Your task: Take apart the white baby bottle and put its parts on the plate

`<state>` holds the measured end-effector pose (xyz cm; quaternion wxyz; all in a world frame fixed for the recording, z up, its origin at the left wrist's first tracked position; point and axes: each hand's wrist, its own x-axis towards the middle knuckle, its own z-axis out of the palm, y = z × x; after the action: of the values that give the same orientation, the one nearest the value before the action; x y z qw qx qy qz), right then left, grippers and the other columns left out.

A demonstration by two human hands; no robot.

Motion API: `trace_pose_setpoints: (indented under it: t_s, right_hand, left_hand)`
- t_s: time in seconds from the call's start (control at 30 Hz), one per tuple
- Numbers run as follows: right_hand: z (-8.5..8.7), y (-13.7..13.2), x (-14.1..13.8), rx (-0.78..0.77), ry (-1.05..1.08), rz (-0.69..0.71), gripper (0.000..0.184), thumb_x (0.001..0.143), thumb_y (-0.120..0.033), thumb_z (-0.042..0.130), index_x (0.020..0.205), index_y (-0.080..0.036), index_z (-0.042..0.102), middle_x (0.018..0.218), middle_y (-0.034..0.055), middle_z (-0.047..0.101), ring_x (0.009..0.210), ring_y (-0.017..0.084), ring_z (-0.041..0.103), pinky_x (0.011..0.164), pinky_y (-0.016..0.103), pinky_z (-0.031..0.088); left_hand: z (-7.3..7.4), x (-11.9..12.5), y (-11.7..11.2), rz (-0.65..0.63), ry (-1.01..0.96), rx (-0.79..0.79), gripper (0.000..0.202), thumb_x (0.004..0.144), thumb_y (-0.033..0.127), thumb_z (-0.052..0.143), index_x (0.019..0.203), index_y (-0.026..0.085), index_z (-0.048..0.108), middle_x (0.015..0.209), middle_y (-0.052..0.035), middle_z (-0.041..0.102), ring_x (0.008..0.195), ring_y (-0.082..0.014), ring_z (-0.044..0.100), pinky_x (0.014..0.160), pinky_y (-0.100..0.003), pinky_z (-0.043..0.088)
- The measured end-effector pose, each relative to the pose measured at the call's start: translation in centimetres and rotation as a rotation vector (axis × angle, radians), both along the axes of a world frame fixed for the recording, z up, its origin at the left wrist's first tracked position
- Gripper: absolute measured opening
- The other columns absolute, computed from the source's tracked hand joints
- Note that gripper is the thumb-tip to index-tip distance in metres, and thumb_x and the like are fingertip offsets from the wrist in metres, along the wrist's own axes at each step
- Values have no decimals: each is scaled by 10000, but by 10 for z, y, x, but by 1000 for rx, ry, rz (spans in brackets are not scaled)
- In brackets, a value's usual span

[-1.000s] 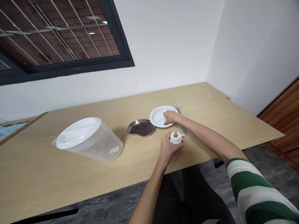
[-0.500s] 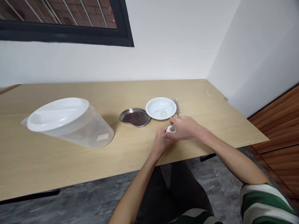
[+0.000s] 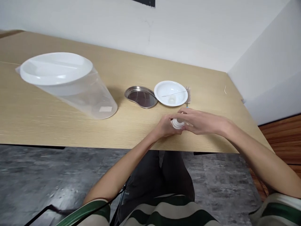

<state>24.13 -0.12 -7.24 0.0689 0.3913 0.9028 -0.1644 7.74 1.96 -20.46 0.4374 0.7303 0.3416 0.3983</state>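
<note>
A small white cap-like part (image 3: pixel 177 124) sits between both hands near the table's front edge. My left hand (image 3: pixel 166 125) grips it from the left with curled fingers. My right hand (image 3: pixel 199 121) closes on it from the right and above. Just behind the hands lies a white plate (image 3: pixel 171 93) with a thin needle-like rod across it and a small clear piece in it. A small brush (image 3: pixel 187 96) lies at the plate's right rim.
A steel kidney-shaped dish (image 3: pixel 141 96) lies left of the plate. A large clear plastic container with a white lid (image 3: pixel 63 80) stands tilted at the left. White walls meet in the corner at right. The wooden table (image 3: pixel 58 125) ends just under my hands.
My right hand left the white plate and came back to join the left hand on the small white part. The camera tilted downward, so the window dropped out of view.
</note>
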Motion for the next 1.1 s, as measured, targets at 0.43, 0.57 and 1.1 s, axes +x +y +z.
trace_pose_setpoints:
  t_s: [0.43,0.57,1.1]
  right_hand:
    - [4,-16,-25,215,-224,-232,506,970,-494,533,1335,-146,489,1067,172,686,911,312,665,645,312,400]
    - [-2,-14,-26,280,-176,-209,336,1009,-414,472,1121,-117,582,977,173,686,831,280,652,619,304,355]
    - [-8,-2,26,293,694,-643,356,968,-465,499,897,-168,681,638,-7,612,577,131,522,589,255,339]
  left_hand:
    - [-6,0,1,8,19,-24,187,620,270,711,701,139,605,691,22,619,653,-157,546,566,-232,374]
    - [-4,-1,2,35,75,-1,185,619,255,705,701,144,581,658,27,579,641,-161,541,541,-232,356]
    - [46,-18,-6,166,11,544,468,919,447,671,1284,194,523,1307,-112,585,1247,-283,529,1077,-447,399]
